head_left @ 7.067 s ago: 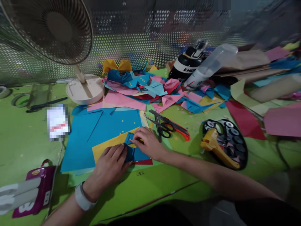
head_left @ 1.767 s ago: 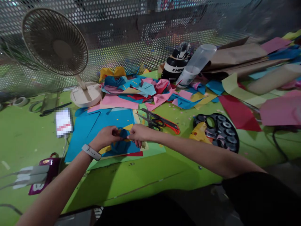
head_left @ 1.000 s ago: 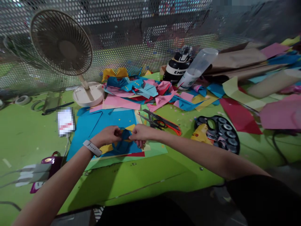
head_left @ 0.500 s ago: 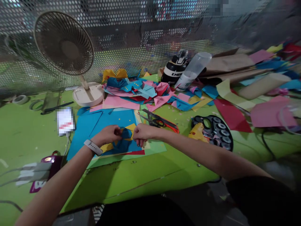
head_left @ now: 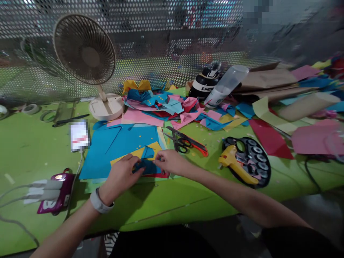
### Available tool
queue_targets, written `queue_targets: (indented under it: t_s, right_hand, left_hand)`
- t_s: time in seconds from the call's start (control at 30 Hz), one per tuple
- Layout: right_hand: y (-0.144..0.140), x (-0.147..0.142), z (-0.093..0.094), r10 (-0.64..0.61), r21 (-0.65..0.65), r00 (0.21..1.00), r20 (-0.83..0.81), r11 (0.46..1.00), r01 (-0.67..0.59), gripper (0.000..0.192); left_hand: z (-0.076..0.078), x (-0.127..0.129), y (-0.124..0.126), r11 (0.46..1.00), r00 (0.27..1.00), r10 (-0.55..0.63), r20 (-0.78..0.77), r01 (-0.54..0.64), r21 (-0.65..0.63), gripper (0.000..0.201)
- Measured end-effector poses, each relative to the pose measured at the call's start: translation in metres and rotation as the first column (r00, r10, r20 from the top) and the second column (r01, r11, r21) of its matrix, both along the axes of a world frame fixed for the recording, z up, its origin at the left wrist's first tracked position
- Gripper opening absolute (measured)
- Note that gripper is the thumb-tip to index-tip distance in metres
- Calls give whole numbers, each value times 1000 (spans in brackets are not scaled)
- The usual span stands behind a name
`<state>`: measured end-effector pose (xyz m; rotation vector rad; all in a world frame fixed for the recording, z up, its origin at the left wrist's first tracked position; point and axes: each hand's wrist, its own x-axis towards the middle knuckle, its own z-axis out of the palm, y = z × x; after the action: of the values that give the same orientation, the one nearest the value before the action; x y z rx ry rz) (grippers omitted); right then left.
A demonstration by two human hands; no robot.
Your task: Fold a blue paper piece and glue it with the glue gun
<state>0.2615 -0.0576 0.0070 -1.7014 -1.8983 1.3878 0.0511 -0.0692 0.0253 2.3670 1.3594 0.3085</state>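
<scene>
Fingertips of left hand [head_left: 122, 176] and right hand [head_left: 170, 162] pinch the blue paper [head_left: 147, 165] between them.

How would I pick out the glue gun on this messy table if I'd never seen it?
Start at the white fan at the back left, then look across the green table past the scissors towards the right. The glue gun lies across a round black paint palette. It is the only solid yellow tool among flat coloured paper.

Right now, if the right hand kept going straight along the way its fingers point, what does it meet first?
The right hand points left across the folded blue paper it pinches, so it would probably meet the left hand first; depth is unclear.
</scene>
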Motion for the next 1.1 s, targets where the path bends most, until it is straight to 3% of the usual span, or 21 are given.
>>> queue_targets:
  t_s: [0.17,0.27,0.47,0.7,0.83,0.93,1.1]
  right_hand:
    - [-4,-10,-10,-86,-167,979,-186,984,55,14]
    - [1,-13,-12,-131,-193,964,-230,977,86,11]
    - [17,-16,-13,-134,-68,969,-207,990,123,12]
    - [25,-22,-15,-119,-123,946,-300,989,86,11]
    - [23,-22,-17,-48,45,977,-206,997,59,17]
    - [19,-22,-17,-12,201,998,-54,979,23,18]
    - [14,-22,-19,33,326,999,44,944,-45,15]
  left_hand:
    - [-14,-7,-4,983,974,131,186,-103,-154,16]
    - [-16,-7,-6,972,951,180,251,-132,-196,16]
    - [-18,-5,-16,986,937,157,314,-130,-105,13]
    - [-23,-2,-24,998,959,44,281,-55,32,15]
    - [-19,-3,-24,999,966,37,256,-41,10,26]
    - [-14,-5,-21,995,995,-11,101,1,97,36]
    - [-20,-5,-20,964,987,-122,-103,142,224,43]
